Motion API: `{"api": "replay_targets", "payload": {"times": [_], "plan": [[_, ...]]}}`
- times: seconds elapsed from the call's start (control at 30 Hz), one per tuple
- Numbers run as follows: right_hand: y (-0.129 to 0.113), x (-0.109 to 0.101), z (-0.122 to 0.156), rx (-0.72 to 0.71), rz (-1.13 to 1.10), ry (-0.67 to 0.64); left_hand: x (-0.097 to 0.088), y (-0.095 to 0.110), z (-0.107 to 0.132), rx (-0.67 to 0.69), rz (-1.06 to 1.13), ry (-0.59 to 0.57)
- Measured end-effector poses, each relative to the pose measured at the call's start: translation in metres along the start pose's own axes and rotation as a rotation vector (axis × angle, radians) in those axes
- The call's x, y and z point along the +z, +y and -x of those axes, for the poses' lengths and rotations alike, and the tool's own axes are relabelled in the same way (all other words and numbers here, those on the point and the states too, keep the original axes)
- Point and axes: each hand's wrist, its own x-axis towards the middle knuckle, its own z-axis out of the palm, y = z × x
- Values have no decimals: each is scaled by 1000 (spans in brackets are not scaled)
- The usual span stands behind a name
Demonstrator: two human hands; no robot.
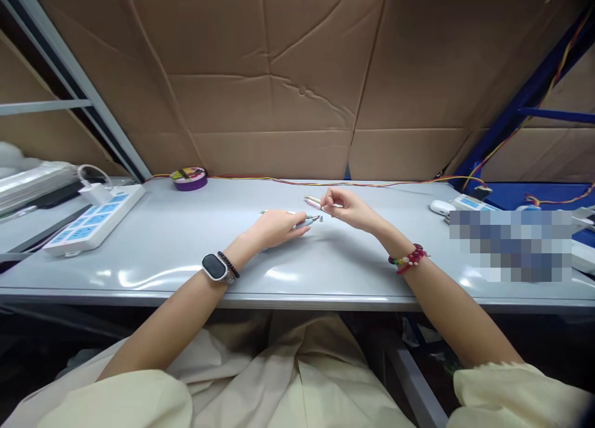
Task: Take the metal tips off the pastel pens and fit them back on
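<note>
My left hand point(281, 227) is closed around a light-blue pen point(303, 222), whose tip end points right, low over the grey tabletop point(260, 273). Beside that end is a small grey piece point(320, 218), too small to name. The end of another slim pen point(264, 212) shows behind my left hand. My right hand point(351, 209) is raised a little to the right, thumb and fingertips pinched together. Whatever is in the pinch is hidden. Just behind its fingers lie pale, slim pens point(312, 200), partly covered; I cannot tell whether the hand touches them.
At left stands a white power strip point(100, 220) with a plugged-in charger point(96, 194). A purple roll of tape point(189, 179) sits at the back left. Red and yellow wires point(288, 181) run along the cardboard wall point(232, 106). A white mouse-like object point(441, 207) lies at right, near a blurred patch.
</note>
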Motion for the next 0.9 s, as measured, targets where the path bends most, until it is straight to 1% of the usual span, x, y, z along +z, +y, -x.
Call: {"api": "replay_targets", "payload": {"times": [0.13, 0.23, 0.3, 0.37, 0.53, 0.57, 0.63, 0.73, 0.9], "plan": [[6, 4, 2, 80, 39, -58, 1, 0, 0, -8, 84, 8], [8, 12, 2, 77, 68, -86, 0, 1, 0, -26, 192, 23], [8, 14, 1, 60, 77, -61, -2, 1, 0, -45, 294, 28], [8, 12, -2, 47, 77, 24, -5, -1, 0, -73, 430, 23], [15, -4, -7, 63, 33, 367, -13, -16, -3, -212, 790, 2], [16, -6, -7, 73, 18, 411, -15, -20, -3, -235, 846, 10], [18, -8, -7, 95, -14, 447, -18, -25, -4, -262, 946, 51], [19, -4, -8, 136, -81, 396, -21, -30, -4, -271, 1067, 162], [21, 5, -7, 273, -249, 184, -24, -31, -5, -235, 1170, 339]]}}
